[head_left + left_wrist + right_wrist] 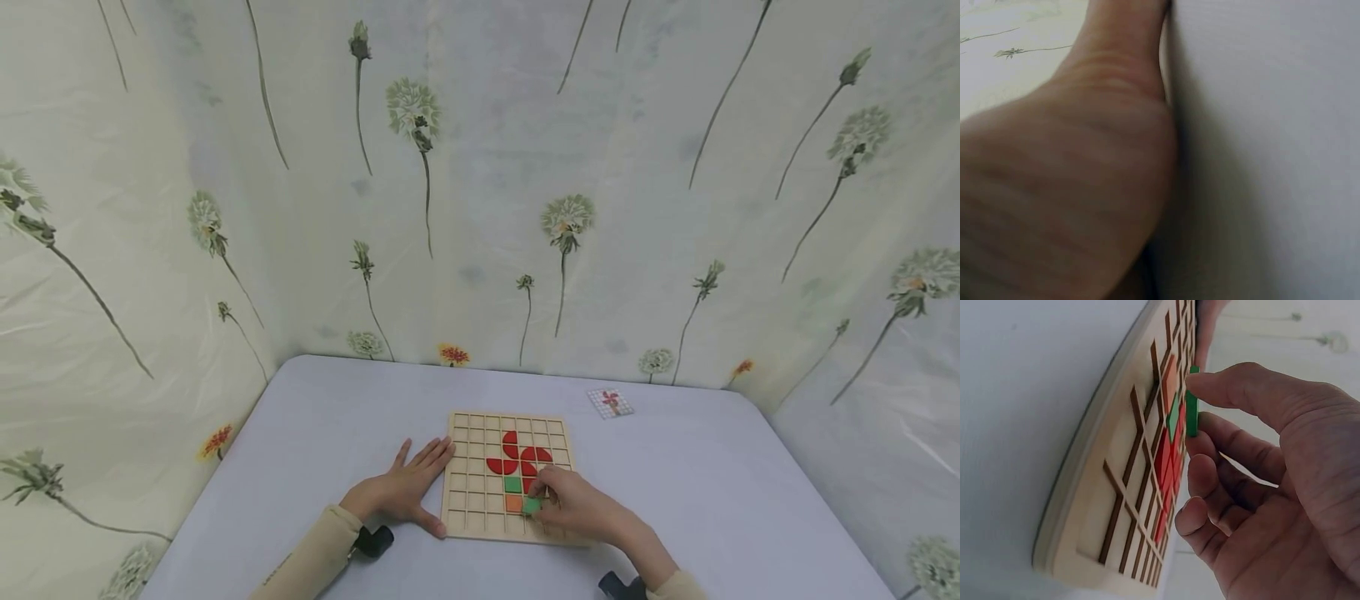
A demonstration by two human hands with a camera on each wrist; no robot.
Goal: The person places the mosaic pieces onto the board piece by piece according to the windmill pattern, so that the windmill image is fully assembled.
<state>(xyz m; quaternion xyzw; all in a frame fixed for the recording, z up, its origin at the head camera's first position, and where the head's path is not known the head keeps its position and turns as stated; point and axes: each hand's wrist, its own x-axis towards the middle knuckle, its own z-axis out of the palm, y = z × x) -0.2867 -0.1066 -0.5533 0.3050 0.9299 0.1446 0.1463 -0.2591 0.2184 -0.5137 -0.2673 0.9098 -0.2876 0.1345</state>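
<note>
A wooden grid board [468, 482] lies on the table. Red petal-shaped pieces [501, 467] form a pinwheel in its cells, with a green square tile [512, 485] and an orange square tile [513, 503] below. Over the board, my right hand [576, 502] pinches another green square tile [1193, 403] between thumb and index finger. In the right wrist view that tile stands on edge, just off the board's surface. My left hand [411, 483] lies with fingers spread, touching the board's left edge. The left wrist view shows mostly the heel of that hand, blurred.
Behind the board to the right lies a small pattern card [610, 403] with a red pinwheel picture. The white table [360, 400] meets a hanging dandelion-print cloth [480, 208] at the back and sides. Dark wrist devices [373, 542] sit under both wrists.
</note>
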